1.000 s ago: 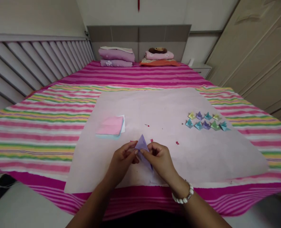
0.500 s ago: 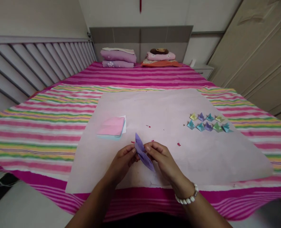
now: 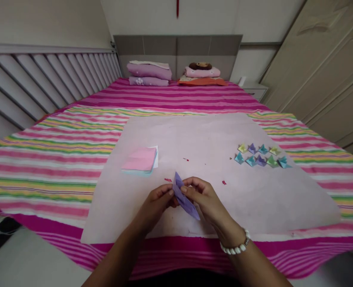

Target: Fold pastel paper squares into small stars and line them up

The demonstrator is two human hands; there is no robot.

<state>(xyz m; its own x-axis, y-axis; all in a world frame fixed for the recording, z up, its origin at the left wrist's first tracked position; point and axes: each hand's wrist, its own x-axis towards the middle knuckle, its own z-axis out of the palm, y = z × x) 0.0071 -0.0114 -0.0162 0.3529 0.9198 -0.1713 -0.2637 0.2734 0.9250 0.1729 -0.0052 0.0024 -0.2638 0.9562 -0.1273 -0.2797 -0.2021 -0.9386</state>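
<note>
A folded purple paper (image 3: pixel 185 197) is pinched between both my hands just above the pale pink sheet (image 3: pixel 254 199) spread on the bed. My left hand (image 3: pixel 155 206) grips its left side with thumb and fingertips closed. On the right side my right hand (image 3: pixel 204 199), with a white bead bracelet at the wrist, pinches it too. The paper is a long narrow shape, slanting from upper left to lower right.
A stack of pink and light blue paper squares (image 3: pixel 140 160) lies to the left. Several small folded paper pieces (image 3: pixel 261 155) sit in two rows at the right. Tiny red scraps (image 3: pixel 223 182) dot the sheet. Folded bedding (image 3: pixel 149 71) lies at the headboard; the striped bedspread (image 3: pixel 45 159) surrounds everything.
The purple paper has turned in my fingers from a pointed upright shape to a flatter slanted strip. Both hands stay in the same place.
</note>
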